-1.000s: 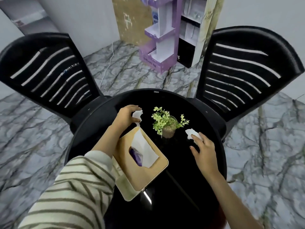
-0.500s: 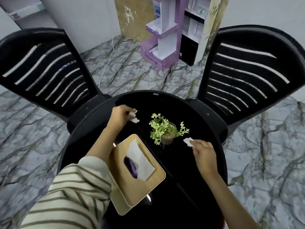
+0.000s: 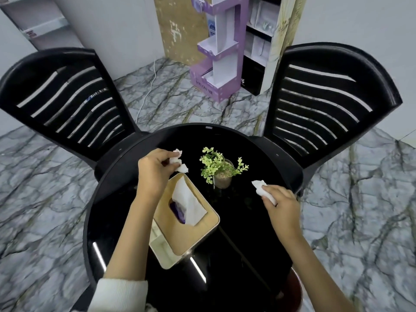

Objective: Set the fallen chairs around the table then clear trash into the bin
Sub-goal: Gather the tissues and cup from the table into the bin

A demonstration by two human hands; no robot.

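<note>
1. Left hand [image 3: 155, 170] is up over the far left part of the round black table [image 3: 238, 248], fingers curled tight round a crumpled white tissue [image 3: 179, 165]; bits of it poke out past the fingertips
2. Right hand [image 3: 281, 203] is low near the table's right rim, fingers and thumb pinching a second crumpled tissue [image 3: 262, 188] that looks to be just at the glossy top; whether it has lifted off I cannot tell
3. Containers now: the tissue box [image 3: 180, 239], pale body with a wooden lid, sits on the left half of the table beside the left forearm. A white sheet [image 3: 188, 200] stands up through its oval slot, and a purple pack shows inside the opening
4. The small glass pot [image 3: 223, 180] stands mid-table between the two hands, holding brownish pebbly filling and green sprigs [image 3: 216, 164]
5. Edges: the left chair [image 3: 67, 97] and right chair [image 3: 326, 97] both stand upright, seats tucked against the far rim, one on each side
6. Between the chair backs the far rim faces open marble floor [image 3: 180, 109], with a white cable [image 3: 147, 93] trailing across it
7. A purple cardboard display stand [image 3: 219, 57] stands well behind that gap, against the wall
8. Marble floor also lies open on the left and right of the table
</note>
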